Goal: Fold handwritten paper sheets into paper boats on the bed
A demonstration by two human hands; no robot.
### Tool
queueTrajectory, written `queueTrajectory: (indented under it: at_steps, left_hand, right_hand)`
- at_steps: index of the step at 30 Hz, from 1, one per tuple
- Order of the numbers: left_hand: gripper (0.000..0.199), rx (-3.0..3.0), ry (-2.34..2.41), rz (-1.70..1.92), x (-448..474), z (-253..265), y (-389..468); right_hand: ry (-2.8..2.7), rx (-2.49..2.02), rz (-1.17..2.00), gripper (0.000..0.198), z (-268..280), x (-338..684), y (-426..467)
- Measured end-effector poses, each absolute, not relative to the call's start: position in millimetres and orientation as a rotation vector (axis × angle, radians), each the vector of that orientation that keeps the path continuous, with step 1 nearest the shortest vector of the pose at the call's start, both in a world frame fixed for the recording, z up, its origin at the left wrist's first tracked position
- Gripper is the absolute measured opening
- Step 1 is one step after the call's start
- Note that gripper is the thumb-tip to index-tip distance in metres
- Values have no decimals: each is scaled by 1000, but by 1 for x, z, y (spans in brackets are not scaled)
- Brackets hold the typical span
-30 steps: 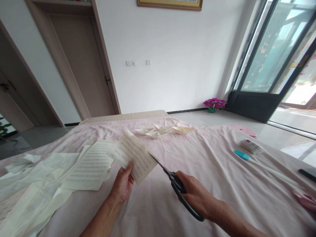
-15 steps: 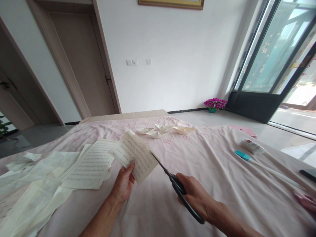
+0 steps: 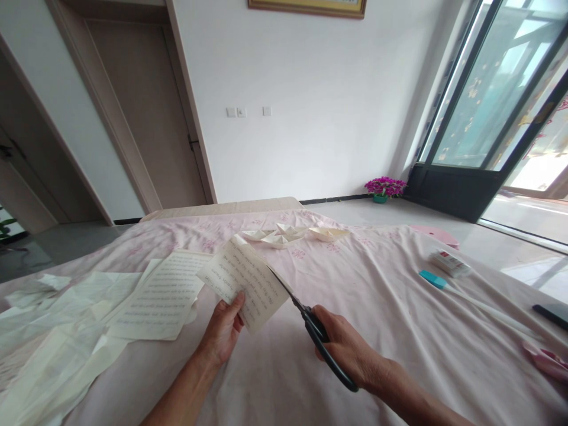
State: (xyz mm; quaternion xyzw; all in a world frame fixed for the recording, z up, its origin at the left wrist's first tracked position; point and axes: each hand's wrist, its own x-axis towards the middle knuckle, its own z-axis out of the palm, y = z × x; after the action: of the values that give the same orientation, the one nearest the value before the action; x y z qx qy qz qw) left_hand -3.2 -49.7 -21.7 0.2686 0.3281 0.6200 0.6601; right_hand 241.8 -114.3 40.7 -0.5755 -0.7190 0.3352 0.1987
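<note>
Between the thumb and fingers of my left hand [image 3: 225, 328] is a folded sheet of printed paper [image 3: 248, 284], tilted above the cloth. My right hand [image 3: 344, 343] is wrapped round the black handles of a pair of scissors [image 3: 306, 312]. The blades point up and left and lie along the paper's upper right edge; whether they have cut into it I cannot tell. Left of my left hand, printed pages [image 3: 160, 296] lie in a loose stack. Beyond the held paper rest several folded paper boats [image 3: 284, 236].
A pink patterned cloth [image 3: 390, 331] covers the table. Crumpled paper sheets [image 3: 66, 343] spread over the left side. At the right lie a blue-ended white brush-like tool [image 3: 432, 279], a small white pack [image 3: 449, 262] and a dark flat object [image 3: 552, 316]. Purple flowers [image 3: 385, 187] stand on the floor.
The scissors and my right hand have shifted slightly up and left, bringing the blades further along the paper's edge. My left hand keeps its hold on the paper.
</note>
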Motion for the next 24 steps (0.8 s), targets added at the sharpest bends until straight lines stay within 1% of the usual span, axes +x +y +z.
queueTrajectory:
  at_steps: [24]
  left_hand:
    - [53, 675, 742, 1271, 0, -26, -54]
  right_hand:
    - [-1938, -1582, 959, 13, 33, 240, -110]
